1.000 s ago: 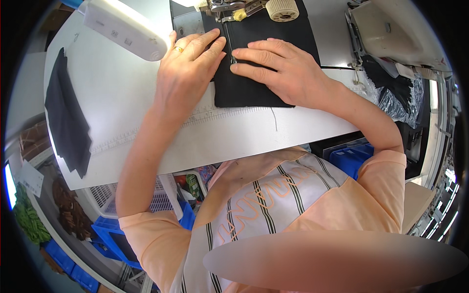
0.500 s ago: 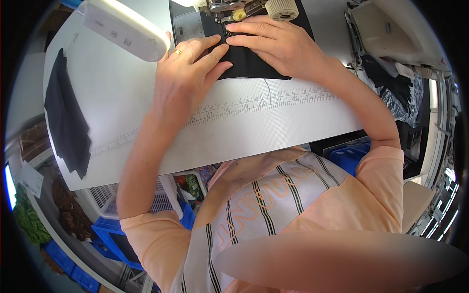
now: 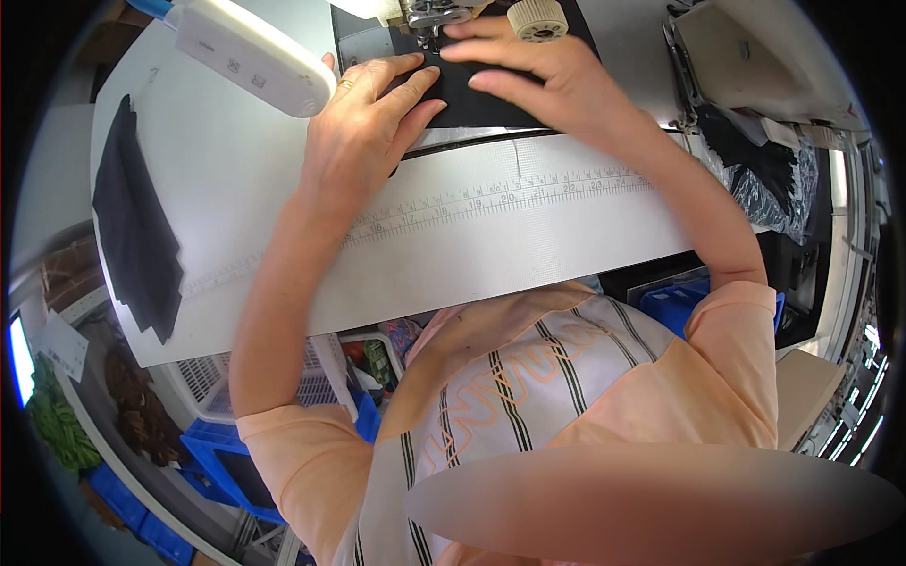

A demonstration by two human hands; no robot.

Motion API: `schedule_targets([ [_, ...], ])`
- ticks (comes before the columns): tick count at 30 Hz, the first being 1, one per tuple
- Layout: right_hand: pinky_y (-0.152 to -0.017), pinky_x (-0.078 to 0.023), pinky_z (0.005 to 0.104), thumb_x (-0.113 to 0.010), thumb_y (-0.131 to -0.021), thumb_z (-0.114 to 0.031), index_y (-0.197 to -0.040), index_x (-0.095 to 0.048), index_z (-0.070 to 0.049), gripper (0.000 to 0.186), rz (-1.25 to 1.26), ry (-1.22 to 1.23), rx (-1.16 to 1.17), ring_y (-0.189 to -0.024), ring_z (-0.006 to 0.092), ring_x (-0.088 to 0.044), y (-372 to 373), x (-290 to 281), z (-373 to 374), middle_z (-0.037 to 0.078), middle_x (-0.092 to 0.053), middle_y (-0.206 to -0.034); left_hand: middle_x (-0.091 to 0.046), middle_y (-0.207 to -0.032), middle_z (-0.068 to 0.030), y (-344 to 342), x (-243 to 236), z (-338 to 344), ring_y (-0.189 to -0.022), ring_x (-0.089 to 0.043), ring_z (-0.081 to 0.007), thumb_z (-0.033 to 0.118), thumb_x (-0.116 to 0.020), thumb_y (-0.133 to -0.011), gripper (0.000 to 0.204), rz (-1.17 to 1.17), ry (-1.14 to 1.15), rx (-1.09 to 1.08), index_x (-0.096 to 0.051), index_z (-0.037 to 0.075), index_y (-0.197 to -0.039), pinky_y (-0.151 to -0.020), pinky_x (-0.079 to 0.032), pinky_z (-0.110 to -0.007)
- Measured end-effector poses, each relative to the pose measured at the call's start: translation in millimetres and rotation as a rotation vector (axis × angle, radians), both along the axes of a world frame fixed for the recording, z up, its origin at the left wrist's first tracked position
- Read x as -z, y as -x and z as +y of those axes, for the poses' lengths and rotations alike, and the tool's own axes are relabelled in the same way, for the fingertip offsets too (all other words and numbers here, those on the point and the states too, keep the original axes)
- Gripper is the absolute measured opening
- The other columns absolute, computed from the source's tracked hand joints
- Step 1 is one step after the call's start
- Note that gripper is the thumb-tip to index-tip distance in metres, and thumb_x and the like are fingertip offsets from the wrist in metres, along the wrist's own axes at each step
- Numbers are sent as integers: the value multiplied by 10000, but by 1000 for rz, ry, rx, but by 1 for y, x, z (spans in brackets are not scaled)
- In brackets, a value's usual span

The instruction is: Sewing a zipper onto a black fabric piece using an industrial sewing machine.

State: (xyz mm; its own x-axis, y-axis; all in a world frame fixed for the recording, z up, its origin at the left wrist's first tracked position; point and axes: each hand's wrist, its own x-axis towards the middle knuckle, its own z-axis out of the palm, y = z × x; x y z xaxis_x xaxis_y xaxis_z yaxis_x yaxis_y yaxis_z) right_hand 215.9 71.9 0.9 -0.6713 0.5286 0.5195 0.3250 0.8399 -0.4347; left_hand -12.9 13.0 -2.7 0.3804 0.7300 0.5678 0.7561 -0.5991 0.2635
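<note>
Black fabric lies flat under the presser foot of a sewing machine. My left hand rests on the fabric's left part, fingers stretched toward the foot and the thumb apart. To the right of the foot, my right hand is open over the cloth, its fingers extended and its thumb spread away from them. The right fingertips are close beside the foot. A ring shows on my left hand. The machine head partly hides the fabric's far side.
A white lamp-like device reaches over the table near my left hand. Stacked black fabric pieces lie at the table's left edge. A printed ruler scale crosses the tabletop. A cream dial juts out above my right hand.
The black fabric has slid away from me under the foot, baring a dark table seam at its near edge. My right thumb has spread away from its fingers.
</note>
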Motion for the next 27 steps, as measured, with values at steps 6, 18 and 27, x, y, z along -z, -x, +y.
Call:
schedule_targets([
  [6,-853,-527,294,-678,-851,-197,-1078,-712,-126,240,-192,-317,161,-1008,178,-617,10,5,-12,-1,-686,-1121,-670,-1046,17,1,-4,3,-945,-637,-204,239,-732,-817,237,34,13,-33,-727,123,-1024,-1041,-361,-545],
  [18,-836,-538,276,-690,-841,-202,-1066,-720,-129,239,-185,-336,192,-997,167,-630,11,4,-9,-1,-698,-1085,-678,-1044,7,3,-1,10,-949,-640,-205,233,-729,-825,228,37,-11,-19,-737,121,-1023,-1030,-365,-526],
  [27,-729,-550,295,-687,-846,-197,-979,-722,-117,159,-57,-354,165,-895,189,-659,6,8,-2,18,-719,-960,-682,-1010,-2,0,-2,11,-900,-637,-198,202,-733,-819,221,15,-18,-10,-733,77,-1001,-1012,-396,-428],
])
